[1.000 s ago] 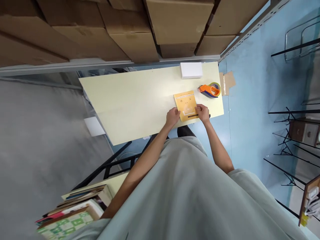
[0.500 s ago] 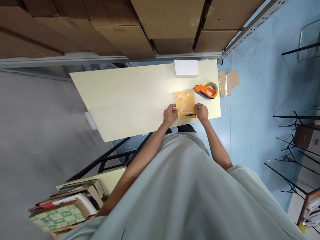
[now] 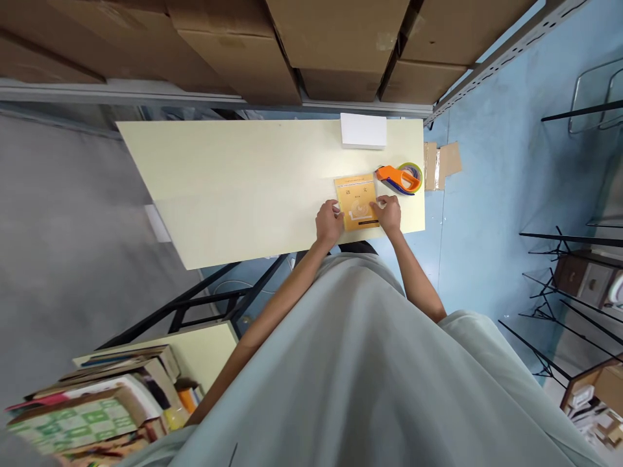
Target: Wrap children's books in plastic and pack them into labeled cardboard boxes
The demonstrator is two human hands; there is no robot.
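A yellow-orange book (image 3: 357, 198) with Chinese characters on its cover lies near the front edge of the pale table (image 3: 233, 188). At its left edge is my left hand (image 3: 329, 222), fingers curled and pinching the book's side. My right hand (image 3: 388, 213) grips the right edge, its thumb on the cover. Just beyond the book's upper right corner rests an orange tape dispenser (image 3: 398, 179) with a roll of tape. Behind it, a white box (image 3: 363, 131) sits at the table's far edge.
Cardboard boxes (image 3: 341, 39) line a metal shelf over the far side of the table. Stacked books (image 3: 111, 402) stand at lower left on another surface. Flattened cardboard (image 3: 442, 165) is on the blue floor to the right, with black table legs (image 3: 559, 240) beyond.
The camera view has shifted slightly. My right hand has moved a little up the book's edge, its thumb now further onto the cover; my left hand stays at the left edge.
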